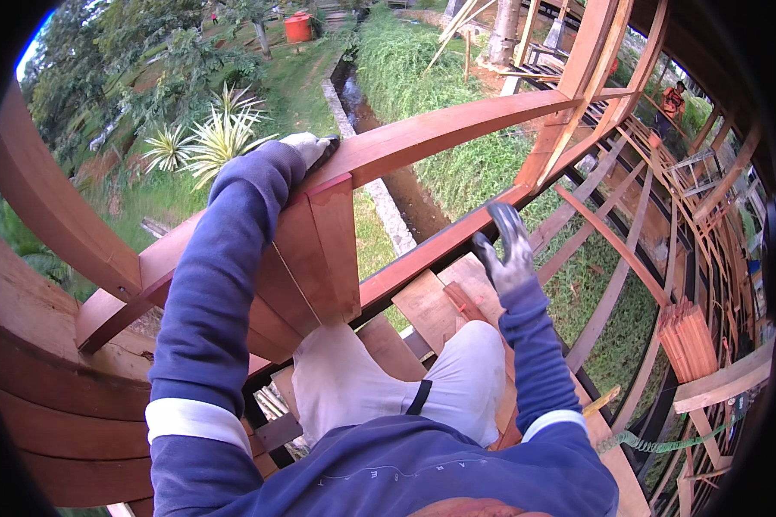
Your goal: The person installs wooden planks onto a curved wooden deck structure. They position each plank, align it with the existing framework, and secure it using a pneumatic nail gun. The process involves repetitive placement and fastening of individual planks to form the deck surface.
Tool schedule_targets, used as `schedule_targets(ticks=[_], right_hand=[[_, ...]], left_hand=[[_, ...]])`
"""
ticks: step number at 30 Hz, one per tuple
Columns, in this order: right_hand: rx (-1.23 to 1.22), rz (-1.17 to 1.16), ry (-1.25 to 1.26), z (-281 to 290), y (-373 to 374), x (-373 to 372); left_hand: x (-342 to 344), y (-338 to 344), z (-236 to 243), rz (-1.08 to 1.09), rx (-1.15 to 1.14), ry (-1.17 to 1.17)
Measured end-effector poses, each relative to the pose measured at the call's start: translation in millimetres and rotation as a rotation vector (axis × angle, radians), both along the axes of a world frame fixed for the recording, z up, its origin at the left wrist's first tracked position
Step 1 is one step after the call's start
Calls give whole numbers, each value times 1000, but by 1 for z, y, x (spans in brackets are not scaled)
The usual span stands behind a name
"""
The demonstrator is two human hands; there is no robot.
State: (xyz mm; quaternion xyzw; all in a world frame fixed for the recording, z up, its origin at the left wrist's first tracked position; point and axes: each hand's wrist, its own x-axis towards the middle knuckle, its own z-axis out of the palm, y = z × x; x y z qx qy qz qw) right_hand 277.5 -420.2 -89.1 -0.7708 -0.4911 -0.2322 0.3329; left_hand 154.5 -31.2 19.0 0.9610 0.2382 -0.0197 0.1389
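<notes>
My left hand [312,150], in a grey-white glove with dark fingertips, is closed over the upper wooden rail [444,123] at its far edge; part of the fingers is hidden. Upright reddish boards [315,254] stand beneath that rail, beside my left knee. Farther right, my gloved right hand [512,250] is raised with thumb and fingers apart and nothing in it. It hovers near the lower reddish rail [453,247], above loose planks [424,312]. A short wooden strip [462,301] lies on those planks by my right knee.
Curved timber posts [52,194] rise at left. A stack of reddish wood strips [686,341] and a green coiled hose [660,445] are at right, amid open framing. Beyond the rails, a water channel [418,202] runs below. Another person [672,102] in orange is far right.
</notes>
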Motion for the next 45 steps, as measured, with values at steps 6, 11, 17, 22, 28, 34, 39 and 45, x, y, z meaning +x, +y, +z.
schedule_targets(ticks=[6, 11, 17, 22, 28, 34, 39, 45], right_hand=[[-278, 419, -364, 99, 180, -5], [-607, 10, -109, 108, 182, 85], [131, -600, 136, -25, -40, 198], [31, -818, 1021, -284, -204, 72], [-639, -1043, 1176, -414, -280, -189], [-729, -957, 1057, -413, -283, -190], [-575, -942, 828, -434, -301, -121], [-891, -883, 655, -401, -295, 17]], left_hand=[[2, 23, -11, -107, 96, -48], [-2, 38, -17, -63, 149, -54], [16, 27, -14, -137, 136, 82], [2, 94, -36, -114, -170, -160], [-10, 9, -10, 10, -345, -375], [-28, -90, 3, 165, -517, -344], [-19, -61, 0, 41, -238, -281], [-13, -23, 2, 64, -89, -156]])
